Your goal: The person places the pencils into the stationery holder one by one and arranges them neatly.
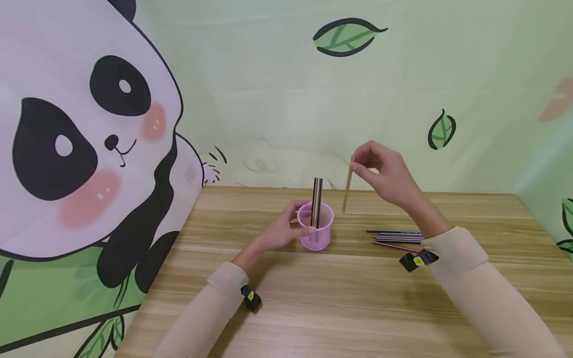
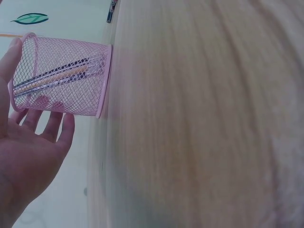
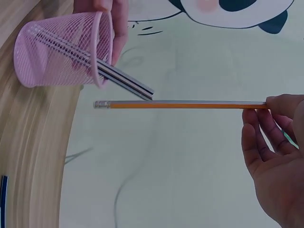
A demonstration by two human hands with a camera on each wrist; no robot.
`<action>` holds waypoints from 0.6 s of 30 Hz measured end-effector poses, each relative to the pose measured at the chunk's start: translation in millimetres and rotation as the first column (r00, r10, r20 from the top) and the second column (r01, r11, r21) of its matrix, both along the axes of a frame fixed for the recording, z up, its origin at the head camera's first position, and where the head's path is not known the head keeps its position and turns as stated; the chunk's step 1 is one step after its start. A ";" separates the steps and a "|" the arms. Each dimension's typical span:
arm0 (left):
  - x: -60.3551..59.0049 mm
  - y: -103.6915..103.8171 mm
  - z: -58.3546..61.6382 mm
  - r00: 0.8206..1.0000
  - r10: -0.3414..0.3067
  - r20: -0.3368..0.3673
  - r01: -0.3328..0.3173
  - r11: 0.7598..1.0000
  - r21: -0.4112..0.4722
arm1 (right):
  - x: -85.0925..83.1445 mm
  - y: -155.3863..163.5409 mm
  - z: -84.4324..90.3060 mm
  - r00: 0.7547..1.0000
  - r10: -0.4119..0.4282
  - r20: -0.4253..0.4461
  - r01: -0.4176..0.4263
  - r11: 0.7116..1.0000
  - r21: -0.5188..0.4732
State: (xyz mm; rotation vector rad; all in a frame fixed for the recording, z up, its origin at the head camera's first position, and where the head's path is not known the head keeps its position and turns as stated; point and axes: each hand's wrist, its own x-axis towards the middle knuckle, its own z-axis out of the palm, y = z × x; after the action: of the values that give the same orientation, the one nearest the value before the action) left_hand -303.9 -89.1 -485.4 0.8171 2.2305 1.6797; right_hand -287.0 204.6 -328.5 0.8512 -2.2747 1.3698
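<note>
A pink mesh pencil cup [image 1: 325, 237] stands upright on the wooden table, several dark-striped pencils [image 1: 317, 191] leaning inside it. My left hand [image 1: 281, 229] holds the cup from its left side, thumb at the near rim and fingers round the far wall. To the right of the cup and above the table, my right hand [image 1: 380, 171] pinches an orange pencil [image 3: 185, 105] by its upper end. This pencil hangs nearly upright in the head view, its eraser end [image 3: 101, 104] down.
Several dark and coloured pencils [image 1: 394, 238] lie on the table [image 1: 340, 308], partly behind the right wrist. A backdrop [image 1: 268, 99] with a panda and leaves rises behind the table's far edge. Small black wrist devices [image 1: 251, 298] sit on both sleeves.
</note>
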 end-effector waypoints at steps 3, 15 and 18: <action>-0.3 0.1 -0.1 1.000 0.001 -0.004 -0.001 1.000 0.000 | 2.8 -4.3 4.3 0.999 0.041 0.012 -0.041 0.998 -0.046; -0.4 0.3 0.2 1.000 0.007 -0.003 -0.007 1.000 0.000 | 4.0 -14.7 0.0 0.990 0.117 0.077 -0.105 0.984 -0.144; 0.5 0.2 0.1 1.000 0.012 0.009 -0.012 1.000 -0.014 | 4.0 -16.9 -1.3 0.988 0.126 0.085 -0.111 0.980 -0.163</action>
State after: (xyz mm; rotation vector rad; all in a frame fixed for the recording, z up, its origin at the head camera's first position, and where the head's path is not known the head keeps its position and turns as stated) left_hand -303.5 -88.9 -485.3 0.7922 2.2427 1.6679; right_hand -282.9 187.7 -329.8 0.8987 -2.1784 1.6517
